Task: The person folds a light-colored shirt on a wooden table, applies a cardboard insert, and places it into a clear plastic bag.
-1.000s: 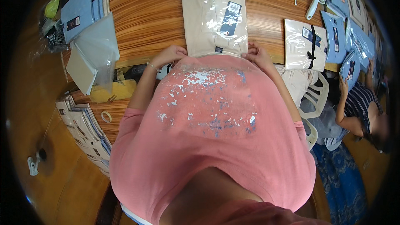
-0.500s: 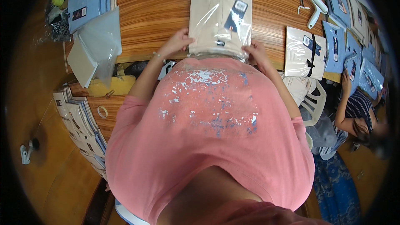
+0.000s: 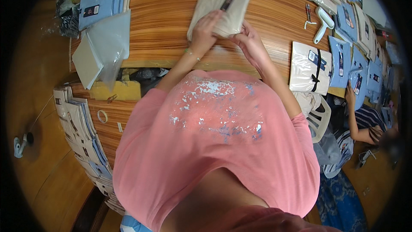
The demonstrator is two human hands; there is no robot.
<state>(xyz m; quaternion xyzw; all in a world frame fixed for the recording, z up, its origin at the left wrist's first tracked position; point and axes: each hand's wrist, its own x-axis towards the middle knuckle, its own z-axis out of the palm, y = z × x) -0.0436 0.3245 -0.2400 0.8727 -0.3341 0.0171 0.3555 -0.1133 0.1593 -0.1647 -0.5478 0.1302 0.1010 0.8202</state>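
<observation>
A flat beige garment packed in a clear plastic bag (image 3: 227, 0) lies tilted on the wooden table (image 3: 163, 21); a dark tag shows near its top. My left hand (image 3: 205, 29) presses on the packet's lower left part with fingers curled over it. My right hand (image 3: 249, 43) grips its lower right corner. Both forearms reach out over my pink shirt, which fills the lower half of the view.
Light blue packed garments (image 3: 101, 0) and loose clear bags (image 3: 107, 47) lie at the left. More packets (image 3: 310, 68) and a white tape dispenser (image 3: 322, 25) sit at the right, where another person's arm (image 3: 356, 116) reaches. Stacked cards (image 3: 77, 124) and a tape roll (image 3: 102, 116) lie lower left.
The beige packet has moved farther from me up the table and turned to a tilt. Both my hands have come off its near corners onto its lower part.
</observation>
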